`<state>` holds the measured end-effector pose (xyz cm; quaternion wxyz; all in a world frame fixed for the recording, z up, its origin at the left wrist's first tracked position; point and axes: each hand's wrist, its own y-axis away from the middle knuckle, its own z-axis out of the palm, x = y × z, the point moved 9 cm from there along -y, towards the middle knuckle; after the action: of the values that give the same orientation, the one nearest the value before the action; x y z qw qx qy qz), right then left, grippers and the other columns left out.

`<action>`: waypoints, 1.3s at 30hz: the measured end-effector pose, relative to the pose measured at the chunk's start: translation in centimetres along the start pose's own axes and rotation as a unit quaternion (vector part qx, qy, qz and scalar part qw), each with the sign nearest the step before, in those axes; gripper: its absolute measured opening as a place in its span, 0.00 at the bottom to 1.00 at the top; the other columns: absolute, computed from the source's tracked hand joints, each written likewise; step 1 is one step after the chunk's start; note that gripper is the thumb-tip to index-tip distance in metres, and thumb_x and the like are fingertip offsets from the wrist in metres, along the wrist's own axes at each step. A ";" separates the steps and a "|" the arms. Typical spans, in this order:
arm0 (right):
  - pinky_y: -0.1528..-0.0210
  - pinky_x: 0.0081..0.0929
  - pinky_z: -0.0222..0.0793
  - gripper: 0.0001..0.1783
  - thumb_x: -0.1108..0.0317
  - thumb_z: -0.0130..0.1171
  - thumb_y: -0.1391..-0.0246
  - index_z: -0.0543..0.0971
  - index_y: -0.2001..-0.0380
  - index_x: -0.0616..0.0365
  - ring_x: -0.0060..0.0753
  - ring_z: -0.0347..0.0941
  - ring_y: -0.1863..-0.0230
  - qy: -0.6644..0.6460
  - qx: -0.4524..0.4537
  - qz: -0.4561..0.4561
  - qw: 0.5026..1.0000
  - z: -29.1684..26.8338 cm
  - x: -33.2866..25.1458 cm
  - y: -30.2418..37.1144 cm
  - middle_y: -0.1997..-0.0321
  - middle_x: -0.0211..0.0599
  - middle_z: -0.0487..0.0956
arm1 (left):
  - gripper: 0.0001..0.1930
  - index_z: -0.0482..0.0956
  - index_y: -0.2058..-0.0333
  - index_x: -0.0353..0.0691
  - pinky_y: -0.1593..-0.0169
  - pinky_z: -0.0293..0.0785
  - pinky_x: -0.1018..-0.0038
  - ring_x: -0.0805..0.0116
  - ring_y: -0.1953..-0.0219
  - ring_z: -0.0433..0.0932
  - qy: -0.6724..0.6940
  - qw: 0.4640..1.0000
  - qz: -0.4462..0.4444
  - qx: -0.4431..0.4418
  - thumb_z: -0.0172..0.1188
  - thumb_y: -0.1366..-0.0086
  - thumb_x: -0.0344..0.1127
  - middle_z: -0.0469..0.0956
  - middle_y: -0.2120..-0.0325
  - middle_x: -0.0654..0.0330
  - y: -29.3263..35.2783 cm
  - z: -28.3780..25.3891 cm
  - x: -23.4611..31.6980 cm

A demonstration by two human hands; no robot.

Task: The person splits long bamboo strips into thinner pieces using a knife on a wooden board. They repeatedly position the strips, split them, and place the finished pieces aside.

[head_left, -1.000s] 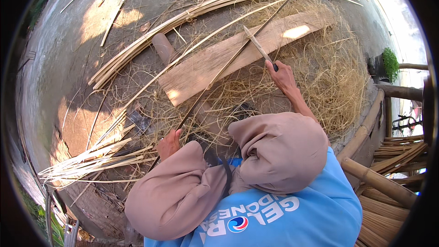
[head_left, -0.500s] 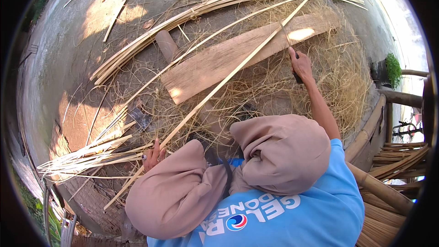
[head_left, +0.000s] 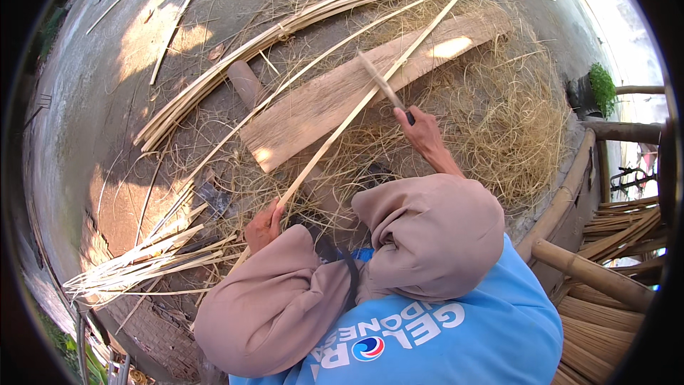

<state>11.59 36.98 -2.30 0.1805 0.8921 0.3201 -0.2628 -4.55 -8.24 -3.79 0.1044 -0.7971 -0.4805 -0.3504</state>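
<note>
My left hand (head_left: 263,225), just beyond my left knee, is closed around the near part of a long, pale bamboo strip (head_left: 328,145). The strip slants away to the far right, across a wide wooden board (head_left: 299,117). In my right hand (head_left: 426,135) is a knife (head_left: 375,76) with a dark handle, its blade pointing to the far left. That blade crosses the strip over the board; whether it touches the strip I cannot tell. A second thin strip (head_left: 313,69) runs along the far side of the board.
Curly shavings (head_left: 509,135) cover the ground around the board. Beyond it lies a bundle of long strips (head_left: 320,11). More strips (head_left: 142,267) are piled at the left. A bamboo rail (head_left: 591,271) runs at the right, near a potted green plant (head_left: 602,89).
My right hand has drawn the knife nearer and to the left. My left hand has shifted a little farther out and closed around the strip. The whole view has shifted slightly.
</note>
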 end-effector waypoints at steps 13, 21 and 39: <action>0.74 0.44 0.64 0.39 0.36 0.51 0.32 0.73 0.81 0.65 0.41 0.70 0.79 -0.037 0.085 0.111 0.990 -7.9 9.0 -7.4 0.83 0.46 0.74 | 0.19 0.84 0.68 0.44 0.74 0.67 0.62 0.59 0.83 0.71 -0.081 0.984 -0.096 -0.125 0.60 0.28 0.53 0.73 0.86 0.54 2.2 -4.0 -4.1; 0.73 0.45 0.68 0.29 0.44 0.59 0.34 0.74 0.75 0.61 0.47 0.72 0.80 0.027 -0.083 -0.190 0.978 3.9 -7.3 9.6 0.82 0.46 0.74 | 0.23 0.78 0.72 0.39 0.73 0.64 0.53 0.40 0.78 0.73 -0.114 0.991 0.006 -0.065 0.57 0.26 0.53 0.74 0.82 0.45 -3.1 1.4 3.5; 0.76 0.44 0.69 0.30 0.41 0.57 0.34 0.75 0.74 0.59 0.49 0.73 0.83 0.049 -0.110 -0.285 0.951 3.4 -5.1 3.3 0.84 0.46 0.75 | 0.26 0.78 0.74 0.39 0.73 0.64 0.57 0.48 0.81 0.70 -0.065 0.982 -0.076 -0.161 0.55 0.27 0.57 0.72 0.84 0.48 1.6 -1.3 -3.7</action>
<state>9.25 30.43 -1.51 0.1791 0.7498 0.5967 -0.2229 -4.86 -12.31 -4.97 -0.0841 -0.7855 -0.4829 -0.3777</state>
